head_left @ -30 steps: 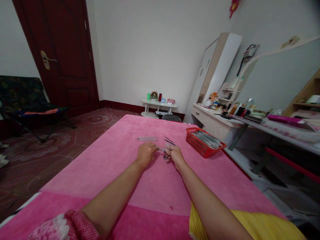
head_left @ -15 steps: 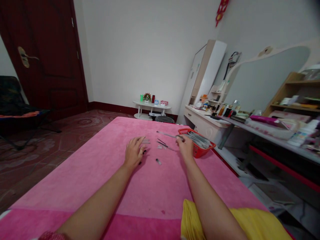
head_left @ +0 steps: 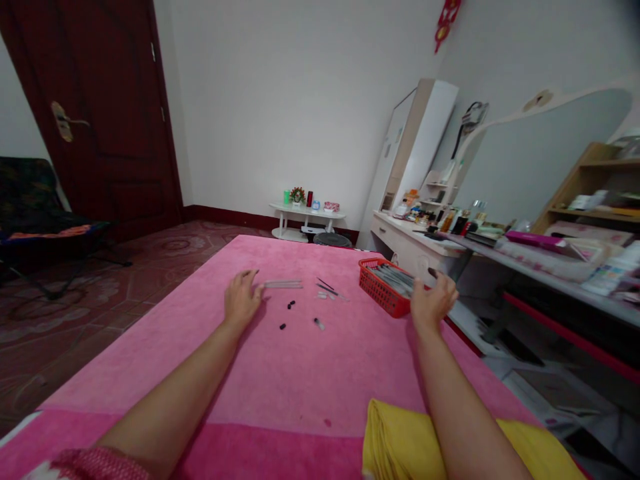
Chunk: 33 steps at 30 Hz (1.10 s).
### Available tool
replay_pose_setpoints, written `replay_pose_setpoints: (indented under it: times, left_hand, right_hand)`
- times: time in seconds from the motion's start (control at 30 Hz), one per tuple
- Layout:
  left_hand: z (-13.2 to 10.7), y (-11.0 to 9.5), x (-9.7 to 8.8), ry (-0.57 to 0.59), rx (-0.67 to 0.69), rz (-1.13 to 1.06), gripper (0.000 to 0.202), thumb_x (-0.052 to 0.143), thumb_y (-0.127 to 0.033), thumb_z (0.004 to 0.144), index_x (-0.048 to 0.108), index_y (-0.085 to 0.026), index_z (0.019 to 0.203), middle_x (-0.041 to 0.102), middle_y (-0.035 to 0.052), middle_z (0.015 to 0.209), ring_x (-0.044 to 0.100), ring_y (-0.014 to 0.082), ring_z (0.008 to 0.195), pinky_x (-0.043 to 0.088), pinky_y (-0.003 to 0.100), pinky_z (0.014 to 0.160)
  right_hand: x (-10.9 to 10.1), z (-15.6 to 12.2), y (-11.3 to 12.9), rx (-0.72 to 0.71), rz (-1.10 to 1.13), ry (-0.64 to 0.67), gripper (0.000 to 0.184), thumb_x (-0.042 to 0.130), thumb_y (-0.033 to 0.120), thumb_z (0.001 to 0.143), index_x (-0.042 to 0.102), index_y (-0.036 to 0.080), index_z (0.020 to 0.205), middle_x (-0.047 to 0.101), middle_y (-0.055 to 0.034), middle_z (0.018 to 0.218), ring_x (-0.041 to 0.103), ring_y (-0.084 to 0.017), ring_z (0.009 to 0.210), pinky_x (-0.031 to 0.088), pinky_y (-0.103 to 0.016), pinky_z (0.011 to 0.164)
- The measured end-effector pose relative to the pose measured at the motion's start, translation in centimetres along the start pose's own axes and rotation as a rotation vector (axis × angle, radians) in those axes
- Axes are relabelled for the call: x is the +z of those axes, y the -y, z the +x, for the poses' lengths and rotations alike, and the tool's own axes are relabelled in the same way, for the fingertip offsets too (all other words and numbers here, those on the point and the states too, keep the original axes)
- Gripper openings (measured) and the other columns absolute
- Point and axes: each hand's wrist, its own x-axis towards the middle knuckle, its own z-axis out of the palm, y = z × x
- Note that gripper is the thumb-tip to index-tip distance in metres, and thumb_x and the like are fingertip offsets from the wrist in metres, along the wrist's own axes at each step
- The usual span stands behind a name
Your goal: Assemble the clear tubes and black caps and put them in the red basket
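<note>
My left hand (head_left: 242,297) rests on the pink cloth, thumb and fingers apart. Its thumb is beside the left ends of several slim grey tubes (head_left: 283,285) lying side by side; whether it touches them I cannot tell. At the right rim of a red basket (head_left: 383,293) is my right hand (head_left: 434,300), fingers spread and nothing visible in them. Grey pen-like sticks (head_left: 395,277) fill the basket. Between the hands lie thin dark rods (head_left: 327,289), small clear pieces (head_left: 323,295), small black caps (head_left: 283,327) and a clear piece with a black end (head_left: 319,324).
The pink cloth (head_left: 290,380) covers the table. A folded yellow cloth (head_left: 400,440) lies at the near edge under my right forearm. To the right stands a dressing table (head_left: 420,240) with bottles and a mirror. A folding chair (head_left: 50,227) is at the left.
My right hand has moved right, past the basket, and the slim grey stick it held is no longer in it. My left hand has drawn left, uncovering the grey tubes and black caps.
</note>
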Motion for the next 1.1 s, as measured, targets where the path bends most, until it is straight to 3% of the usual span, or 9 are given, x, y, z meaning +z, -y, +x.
replay_pose_setpoints:
  times: [0.1, 0.17, 0.23, 0.3, 0.37, 0.47, 0.73, 0.93, 1.1]
  left_hand:
    - [1.0, 6.5, -2.2, 0.072, -0.177, 0.304, 0.053, 0.042, -0.046, 0.084, 0.050, -0.019, 0.128, 0.043, 0.0178, 0.135, 0.039, 0.0367, 0.123, 0.030, 0.053, 0.099]
    - [1.2, 10.5, -3.8, 0.185, -0.380, 0.402, 0.066, 0.039, -0.060, 0.080, 0.051, -0.016, 0.127, 0.048, 0.0236, 0.127, 0.042, 0.0438, 0.118, 0.032, 0.060, 0.092]
    - [1.2, 13.3, -5.0, 0.350, -0.515, 0.378, 0.080, 0.033, -0.071, 0.076, 0.050, -0.013, 0.128, 0.052, 0.0278, 0.119, 0.050, 0.0461, 0.108, 0.040, 0.057, 0.083]
    - [1.0, 14.7, -5.8, 0.383, -0.544, 0.381, 0.085, 0.028, -0.075, 0.074, 0.044, -0.017, 0.134, 0.053, 0.0283, 0.119, 0.052, 0.0470, 0.106, 0.042, 0.056, 0.080]
    - [0.8, 15.0, -6.3, 0.411, -0.544, 0.375, 0.085, 0.025, -0.076, 0.074, 0.038, -0.020, 0.138, 0.054, 0.0279, 0.119, 0.053, 0.0459, 0.107, 0.041, 0.057, 0.080]
    - [0.5, 14.6, -6.8, 0.439, -0.531, 0.365, 0.082, 0.022, -0.074, 0.077, 0.036, -0.022, 0.139, 0.055, 0.0278, 0.119, 0.054, 0.0443, 0.108, 0.041, 0.057, 0.081]
    - [-0.3, 13.7, -7.9, 0.428, -0.498, 0.368, 0.079, 0.023, -0.069, 0.080, 0.037, -0.019, 0.139, 0.055, 0.0278, 0.121, 0.054, 0.0428, 0.109, 0.042, 0.056, 0.081]
    - [-0.4, 14.3, -7.7, 0.468, -0.537, 0.365, 0.082, 0.018, -0.074, 0.078, 0.030, -0.025, 0.142, 0.053, 0.0256, 0.124, 0.052, 0.0424, 0.112, 0.041, 0.057, 0.084]
    - [-0.5, 14.9, -7.6, 0.457, -0.538, 0.387, 0.084, 0.022, -0.075, 0.076, 0.032, -0.023, 0.141, 0.054, 0.0253, 0.124, 0.053, 0.0436, 0.110, 0.043, 0.056, 0.083]
  right_hand:
    - [-1.3, 0.4, -5.3, 0.106, -0.146, 0.018, 0.049, 0.048, 0.037, 0.079, 0.053, 0.014, 0.122, 0.052, -0.0178, 0.122, 0.044, -0.033, 0.113, 0.037, -0.046, 0.088]
    - [-1.8, 0.2, -9.6, 0.181, -0.310, 0.134, 0.052, 0.047, 0.039, 0.080, 0.052, 0.014, 0.124, 0.051, -0.0200, 0.126, 0.043, -0.036, 0.117, 0.037, -0.050, 0.089]
    - [-1.8, -0.1, -13.2, 0.365, -0.442, 0.441, 0.056, 0.047, 0.046, 0.079, 0.056, 0.011, 0.122, 0.053, -0.0240, 0.123, 0.046, -0.040, 0.116, 0.037, -0.055, 0.089]
    - [-1.4, -0.2, -15.7, 0.564, -0.483, 0.795, 0.063, 0.043, 0.053, 0.080, 0.058, 0.006, 0.120, 0.052, -0.0269, 0.125, 0.046, -0.042, 0.117, 0.038, -0.055, 0.090]
    - [-1.0, -0.2, -17.1, 0.583, -0.524, 0.909, 0.069, 0.034, 0.058, 0.083, 0.057, 0.007, 0.123, 0.047, -0.0258, 0.132, 0.042, -0.041, 0.123, 0.036, -0.055, 0.094]
    - [-1.0, -0.1, -17.7, 0.515, -0.529, 0.967, 0.071, 0.030, 0.061, 0.084, 0.057, 0.009, 0.125, 0.046, -0.0230, 0.135, 0.042, -0.038, 0.125, 0.036, -0.054, 0.097]
    - [-2.6, -0.4, -17.6, 0.478, -0.540, 0.998, 0.075, 0.024, 0.062, 0.084, 0.053, 0.011, 0.130, 0.045, -0.0203, 0.137, 0.040, -0.037, 0.127, 0.035, -0.054, 0.099]
    - [-2.9, -0.5, -17.7, 0.444, -0.541, 0.984, 0.070, 0.030, 0.060, 0.084, 0.058, 0.010, 0.124, 0.051, -0.0236, 0.130, 0.046, -0.038, 0.122, 0.039, -0.055, 0.092]
    - [-2.9, -0.7, -18.0, 0.420, -0.556, 0.969, 0.070, 0.028, 0.058, 0.085, 0.057, 0.009, 0.125, 0.049, -0.0261, 0.131, 0.047, -0.037, 0.121, 0.040, -0.050, 0.089]
